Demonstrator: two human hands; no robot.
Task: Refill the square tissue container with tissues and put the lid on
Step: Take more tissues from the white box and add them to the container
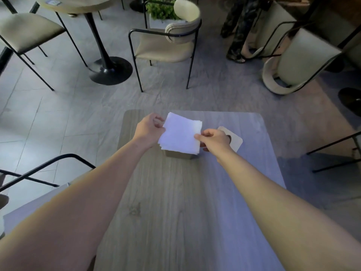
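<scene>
A white stack of square tissues hangs just above the square wooden tissue container, hiding most of it; only the container's near wall shows. My left hand pinches the stack's left edge. My right hand grips its right edge near the front corner. The flat lid, light-coloured with rounded corners and a dark hole in its middle, lies on the table right of the container, partly behind my right hand.
The wooden table extends toward me. Beige chairs with black metal frames stand beyond its far edge and at both sides. A person's legs are at the back right. A round pedestal table stands back left.
</scene>
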